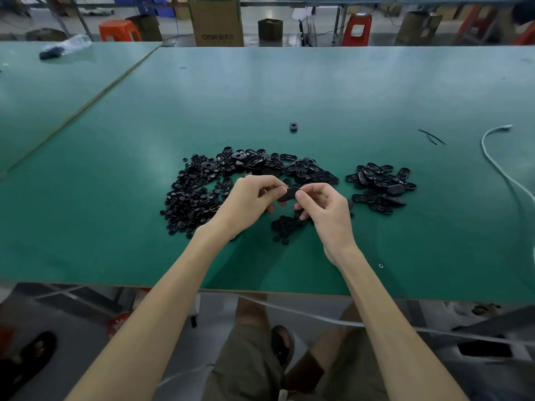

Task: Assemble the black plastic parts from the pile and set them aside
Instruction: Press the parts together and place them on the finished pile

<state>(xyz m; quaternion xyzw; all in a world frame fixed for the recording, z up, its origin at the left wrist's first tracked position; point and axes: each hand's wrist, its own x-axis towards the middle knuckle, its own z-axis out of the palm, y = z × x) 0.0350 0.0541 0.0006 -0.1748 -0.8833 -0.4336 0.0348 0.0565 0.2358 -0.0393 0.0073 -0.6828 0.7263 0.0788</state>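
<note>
held part: a black oval part [289, 194] is held over the desk [289, 91], between both grips, near the pile [199, 192].
left grip [250, 195]: pinched on the part's left end, likely steadying it.
right grip [322, 205]: thumb and forefinger pinched on its right end, seemingly to press pieces together.
set-aside heap [382, 183]: kept right of the pile, apart from it, presumably so finished pieces are not mixed in.

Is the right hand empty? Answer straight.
No, the right hand pinches a black oval part that the left hand also holds.
</note>
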